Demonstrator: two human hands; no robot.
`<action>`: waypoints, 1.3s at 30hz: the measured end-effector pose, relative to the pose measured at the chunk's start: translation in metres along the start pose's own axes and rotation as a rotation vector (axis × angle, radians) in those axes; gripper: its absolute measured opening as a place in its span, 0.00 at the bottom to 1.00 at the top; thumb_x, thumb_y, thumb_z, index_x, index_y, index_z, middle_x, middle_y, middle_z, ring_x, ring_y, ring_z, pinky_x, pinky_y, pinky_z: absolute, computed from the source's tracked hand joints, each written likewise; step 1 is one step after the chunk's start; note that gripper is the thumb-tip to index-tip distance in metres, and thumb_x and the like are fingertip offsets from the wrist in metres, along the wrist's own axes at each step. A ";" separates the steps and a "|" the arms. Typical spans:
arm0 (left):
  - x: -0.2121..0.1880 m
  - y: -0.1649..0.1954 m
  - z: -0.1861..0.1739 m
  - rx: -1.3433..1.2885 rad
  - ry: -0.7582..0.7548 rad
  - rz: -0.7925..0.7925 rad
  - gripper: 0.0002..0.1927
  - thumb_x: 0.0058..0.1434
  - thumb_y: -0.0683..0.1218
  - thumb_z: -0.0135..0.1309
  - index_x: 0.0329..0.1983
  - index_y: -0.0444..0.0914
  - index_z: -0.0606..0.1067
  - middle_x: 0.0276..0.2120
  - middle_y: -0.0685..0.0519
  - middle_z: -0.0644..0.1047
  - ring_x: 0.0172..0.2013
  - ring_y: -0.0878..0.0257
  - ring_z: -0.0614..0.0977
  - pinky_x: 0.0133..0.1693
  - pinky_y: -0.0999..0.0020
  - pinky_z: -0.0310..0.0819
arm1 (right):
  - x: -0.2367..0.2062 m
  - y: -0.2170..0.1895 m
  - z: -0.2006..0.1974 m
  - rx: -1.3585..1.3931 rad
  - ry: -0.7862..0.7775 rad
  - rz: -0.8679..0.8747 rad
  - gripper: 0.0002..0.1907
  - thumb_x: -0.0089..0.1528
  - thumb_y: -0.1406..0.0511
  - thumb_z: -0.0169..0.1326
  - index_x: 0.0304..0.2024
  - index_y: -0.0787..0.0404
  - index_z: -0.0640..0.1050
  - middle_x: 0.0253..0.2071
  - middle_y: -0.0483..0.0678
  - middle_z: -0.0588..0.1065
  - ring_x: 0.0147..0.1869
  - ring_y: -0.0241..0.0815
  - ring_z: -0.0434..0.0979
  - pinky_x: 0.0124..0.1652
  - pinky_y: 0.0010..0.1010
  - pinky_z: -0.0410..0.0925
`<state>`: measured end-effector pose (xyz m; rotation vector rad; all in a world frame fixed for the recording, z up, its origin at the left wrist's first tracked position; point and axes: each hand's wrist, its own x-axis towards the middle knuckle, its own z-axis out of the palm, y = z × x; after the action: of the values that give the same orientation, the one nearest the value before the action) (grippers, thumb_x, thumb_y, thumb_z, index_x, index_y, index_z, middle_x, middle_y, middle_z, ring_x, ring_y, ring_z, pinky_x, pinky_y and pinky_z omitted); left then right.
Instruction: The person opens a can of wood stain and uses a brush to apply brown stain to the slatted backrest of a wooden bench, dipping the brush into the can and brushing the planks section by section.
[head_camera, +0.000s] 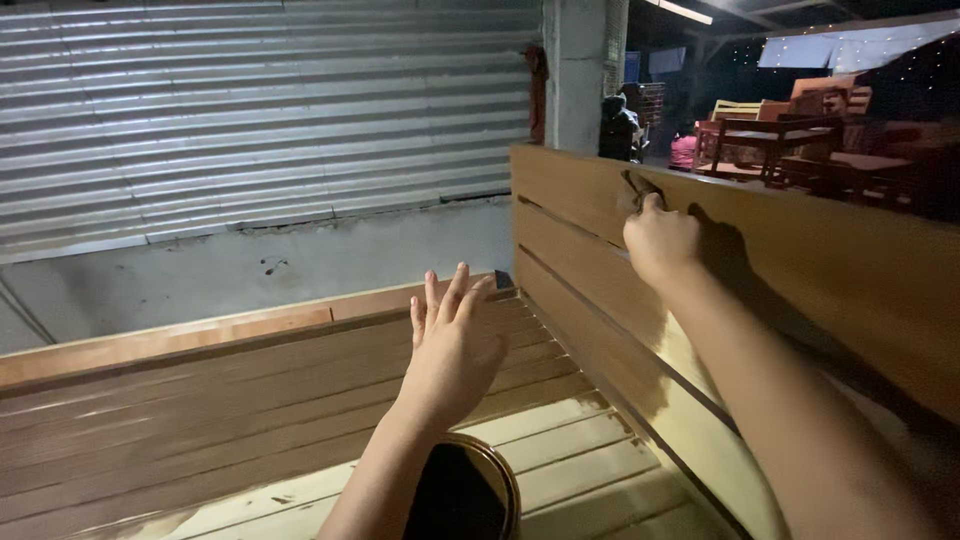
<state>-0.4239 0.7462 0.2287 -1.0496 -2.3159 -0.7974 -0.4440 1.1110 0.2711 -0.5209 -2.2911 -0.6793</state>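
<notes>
Staining is showing as the work in hand: the right hand (660, 240) is closing in a fist around a small dark brush or rag (640, 188), pressing it against the upper board of the backrest (800, 260) of a wooden bench. Which of the two it is, the picture is too dim to tell. The left hand (452, 345) is hovering open, fingers spread and pointing upward, over the slatted seat (250, 400), holding nothing and not clearly touching the wood.

Judging by colour, the job is looking well along but not finished. Most of the seat is already wearing a dark brown coat, and the upper backrest boards are looking brown as well. Pale, bare wood is remaining on the near slats (590, 450) at the bottom of the view and on the lower part of the backrest (690, 400) beneath the right forearm, where the brown edge is fading out unevenly.

A round can (490, 480) is sitting on the seat just below the left wrist, partly hidden by that arm. Its rim is catching light, and its inside is looking dark; how full it is, I cannot tell.

Behind the bench, a corrugated metal wall (250, 110) is rising above a concrete base, and more wooden furniture (790, 130) is standing well apart at the upper right.
</notes>
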 end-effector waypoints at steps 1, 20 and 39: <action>0.001 -0.003 0.001 0.008 -0.003 -0.001 0.38 0.60 0.52 0.57 0.72 0.43 0.58 0.76 0.44 0.47 0.75 0.41 0.36 0.71 0.44 0.27 | 0.005 -0.003 0.005 0.000 -0.005 0.008 0.10 0.59 0.69 0.56 0.40 0.64 0.85 0.66 0.63 0.70 0.43 0.57 0.85 0.34 0.45 0.78; -0.043 0.062 -0.023 -0.133 -0.018 0.074 0.42 0.58 0.51 0.60 0.75 0.45 0.59 0.75 0.45 0.47 0.75 0.39 0.37 0.69 0.39 0.27 | -0.094 0.064 -0.091 0.038 0.084 0.078 0.08 0.59 0.68 0.56 0.38 0.63 0.83 0.64 0.66 0.70 0.35 0.60 0.84 0.32 0.49 0.76; -0.148 0.119 -0.067 -0.216 -0.048 0.117 0.38 0.58 0.51 0.60 0.71 0.43 0.61 0.76 0.44 0.50 0.75 0.38 0.40 0.70 0.39 0.30 | -0.329 0.128 -0.304 -0.075 -0.135 0.445 0.16 0.65 0.57 0.57 0.53 0.54 0.83 0.52 0.55 0.73 0.33 0.52 0.81 0.34 0.43 0.76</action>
<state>-0.2306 0.6899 0.2219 -1.2969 -2.2207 -1.0027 0.0015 0.9724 0.2725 -1.1003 -2.1661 -0.5197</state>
